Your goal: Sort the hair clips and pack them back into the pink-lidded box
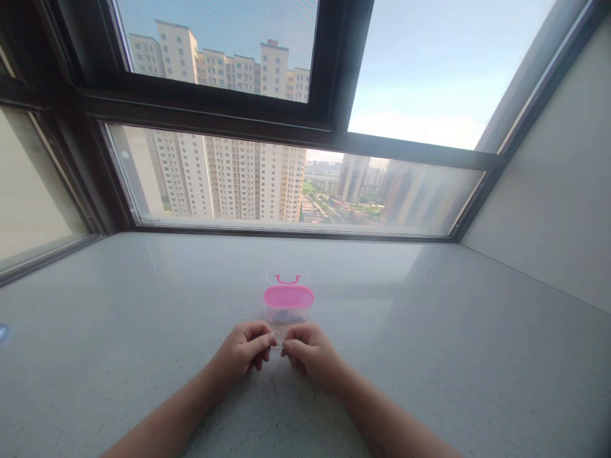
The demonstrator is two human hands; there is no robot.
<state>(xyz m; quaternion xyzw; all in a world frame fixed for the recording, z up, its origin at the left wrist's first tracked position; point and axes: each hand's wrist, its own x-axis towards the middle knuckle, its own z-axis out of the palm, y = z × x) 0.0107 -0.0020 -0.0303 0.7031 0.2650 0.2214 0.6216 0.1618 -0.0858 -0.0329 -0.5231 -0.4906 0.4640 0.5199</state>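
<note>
My left hand [245,348] and my right hand [309,351] rest close together on a pale stone sill [143,331], fingertips pinched toward each other. Something very small and thin seems held between them, too small to make out. Just beyond my fingers stands a small clear plastic container [287,310] with a pink oval lid [289,296]. A pink U-shaped handle or clip [287,278] shows behind the lid. Neither hand touches the container.
A wide dark-framed window [305,137] runs along the far edge of the sill, with tall buildings outside. A grey wall [548,210] closes the right side. A side pane [33,210] stands at the left.
</note>
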